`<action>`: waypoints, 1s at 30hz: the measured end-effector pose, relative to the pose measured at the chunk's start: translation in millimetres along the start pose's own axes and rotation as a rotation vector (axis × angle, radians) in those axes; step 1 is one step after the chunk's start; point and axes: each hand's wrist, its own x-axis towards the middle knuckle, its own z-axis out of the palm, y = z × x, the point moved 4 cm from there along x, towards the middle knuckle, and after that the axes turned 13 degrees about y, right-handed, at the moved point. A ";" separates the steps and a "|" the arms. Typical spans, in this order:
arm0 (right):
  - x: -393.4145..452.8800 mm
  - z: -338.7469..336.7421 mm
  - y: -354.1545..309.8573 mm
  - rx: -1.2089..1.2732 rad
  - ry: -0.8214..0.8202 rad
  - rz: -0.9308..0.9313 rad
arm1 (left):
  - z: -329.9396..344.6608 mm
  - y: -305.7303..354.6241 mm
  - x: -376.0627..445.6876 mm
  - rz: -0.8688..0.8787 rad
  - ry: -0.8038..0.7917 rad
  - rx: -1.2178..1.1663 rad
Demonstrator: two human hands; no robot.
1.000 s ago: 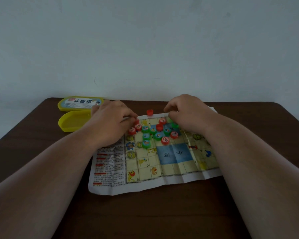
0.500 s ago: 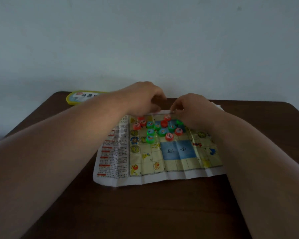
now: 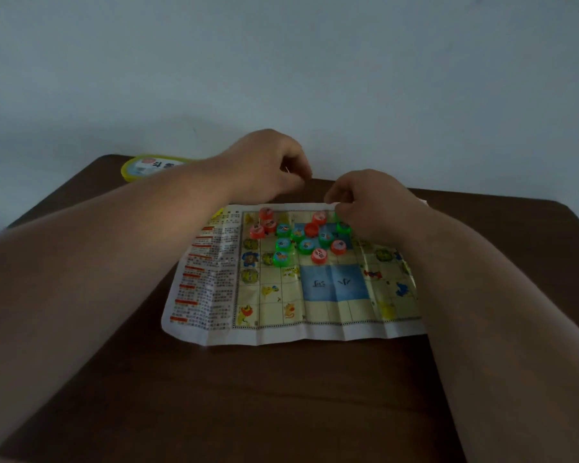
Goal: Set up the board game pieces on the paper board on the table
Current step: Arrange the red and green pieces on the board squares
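On the far half of the paper board, red and green pieces sat bunched in a loose cluster, most off their printed squares. They looked like small, light plastic discs, stiff and smooth, best pinched by the rim between thumb and forefinger; a careless nudge would likely scatter the neighbours. The board itself was thin, creased paper lying on the dark surface, apt to shift or lift. The left hand hovered above the far edge with fingers curled; whether it held a piece could not be told. The right hand was curled over the cluster's right end, its fingertips hidden
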 end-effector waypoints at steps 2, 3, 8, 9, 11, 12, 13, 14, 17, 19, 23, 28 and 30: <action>-2.2 -1.8 -1.7 0.034 -0.015 -0.025 | -14.0 -0.6 -16.4 -0.058 0.060 -0.116; -3.3 -2.1 -3.0 0.049 -0.033 -0.035 | -20.3 -2.6 -26.8 -0.082 0.081 -0.164; -5.5 3.4 -6.8 0.039 -0.076 -0.067 | -31.0 -25.0 -68.4 -0.147 0.067 -0.296; -5.1 4.9 -6.2 0.016 -0.061 -0.080 | -29.2 -29.6 -71.0 -0.159 0.060 -0.302; -5.8 7.2 -5.3 -0.012 -0.041 -0.097 | -24.7 -38.0 -71.8 -0.163 0.047 -0.297; -6.4 7.6 -6.0 -0.020 -0.035 -0.102 | -22.1 -40.8 -70.9 -0.156 0.033 -0.291; -6.9 7.3 -7.0 -0.035 -0.031 -0.110 | -19.8 -42.6 -70.1 -0.154 0.016 -0.294; -6.5 8.0 -8.0 -0.051 -0.028 -0.122 | -18.2 -44.7 -70.2 -0.158 0.003 -0.308; -5.1 8.7 -9.6 -0.084 -0.019 -0.149 | -18.7 -51.7 -72.4 -0.168 0.001 -0.373; -4.3 6.9 -8.4 -0.090 -0.011 -0.140 | -20.9 -55.4 -75.4 -0.162 0.008 -0.395; -4.6 4.0 -10.4 -0.067 0.008 -0.122 | -23.9 -60.9 -75.6 -0.167 -0.003 -0.350; -5.0 7.4 -11.2 -0.086 -0.002 -0.113 | -24.5 -60.2 -75.2 -0.153 -0.012 -0.261; -4.9 8.4 -11.2 -0.096 0.012 -0.119 | -25.6 -61.4 -74.7 -0.147 0.000 -0.237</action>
